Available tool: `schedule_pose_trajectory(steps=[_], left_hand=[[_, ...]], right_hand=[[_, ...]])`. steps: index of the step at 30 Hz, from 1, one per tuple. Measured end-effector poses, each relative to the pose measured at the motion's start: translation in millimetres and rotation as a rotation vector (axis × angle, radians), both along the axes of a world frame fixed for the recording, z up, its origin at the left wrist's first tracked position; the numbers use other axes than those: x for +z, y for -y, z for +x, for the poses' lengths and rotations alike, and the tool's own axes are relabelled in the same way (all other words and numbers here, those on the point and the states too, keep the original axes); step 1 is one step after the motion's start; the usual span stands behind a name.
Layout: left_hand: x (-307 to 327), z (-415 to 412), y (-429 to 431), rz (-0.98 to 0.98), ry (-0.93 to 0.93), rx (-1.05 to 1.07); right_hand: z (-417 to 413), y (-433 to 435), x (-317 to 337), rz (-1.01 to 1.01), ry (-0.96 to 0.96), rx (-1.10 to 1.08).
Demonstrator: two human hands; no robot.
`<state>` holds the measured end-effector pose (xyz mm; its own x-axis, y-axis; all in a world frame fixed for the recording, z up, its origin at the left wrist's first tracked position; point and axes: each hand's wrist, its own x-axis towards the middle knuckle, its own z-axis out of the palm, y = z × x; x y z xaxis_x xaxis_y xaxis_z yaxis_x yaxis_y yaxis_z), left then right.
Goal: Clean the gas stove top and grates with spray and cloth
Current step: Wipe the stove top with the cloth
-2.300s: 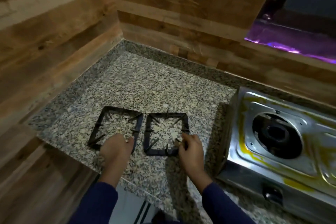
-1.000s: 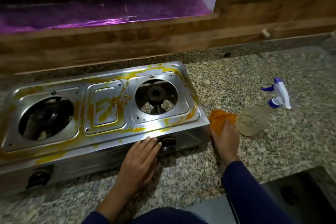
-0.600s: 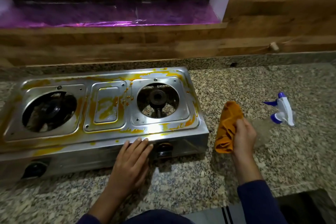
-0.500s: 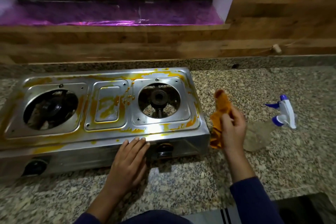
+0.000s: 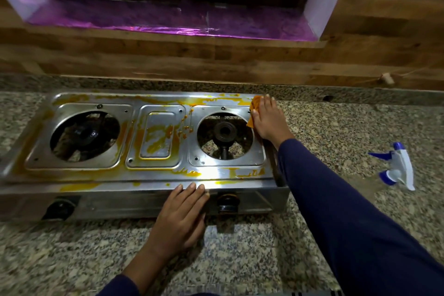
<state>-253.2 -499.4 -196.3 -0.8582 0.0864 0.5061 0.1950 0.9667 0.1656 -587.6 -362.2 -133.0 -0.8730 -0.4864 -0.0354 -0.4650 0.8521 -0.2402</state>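
The right hand (image 5: pixel 265 118) lay flat, fingers extended, pressing a small orange cloth (image 5: pixel 254 110) onto the far right corner of the two-burner stainless steel gas stove (image 5: pixel 153 175), right of centre in the frame; only an edge of the cloth showed beyond the fingers. It was placed there, I judge, to begin a wipe from the back edge, where yellow-orange greasy stains (image 5: pixel 156 137) ran along the rim. The left hand (image 5: pixel 181 214), open and holding nothing, rested with its fingertips on the stove's front lip, low in the middle of the frame, just left of a dark round control knob (image 5: pixel 227 202); it probably braced the light stove against sliding under the wiping push. The clear plastic spray bottle with a white and blue trigger head (image 5: pixel 396 167) lay on its side at the right edge of the frame, well apart from the stove. Both burner wells were bare, no grates in view, leaving the top open for the cloth.

The stove sat on a speckled grey granite table (image 5: pixel 336 132). Behind it, across the upper frame, ran a brown wood-plank wall (image 5: pixel 216 60) beneath a recessed window sill lined with shiny purple foil (image 5: pixel 156 19). The light was dim.
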Motion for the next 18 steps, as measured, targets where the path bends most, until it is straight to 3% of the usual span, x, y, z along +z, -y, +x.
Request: schedule_pose_trajectory(steps=[5, 9, 14, 18], left_hand=[[0.1, 0.6, 4.8, -0.026, 0.004, -0.027], [1.0, 0.3, 6.8, -0.032, 0.005, -0.044], [0.5, -1.5, 7.7, -0.019, -0.018, -0.054], [-2.1, 0.0, 7.6, -0.004, -0.027, -0.062]], right_hand=[[-31.4, 13.8, 4.6, 0.112, -0.007, 0.127], [-29.8, 0.1, 8.5, 0.068, 0.044, 0.281], [11.4, -40.2, 5.6, -0.094, 0.069, 0.407], [72.9, -73.2, -4.2, -0.082, 0.022, 0.394]])
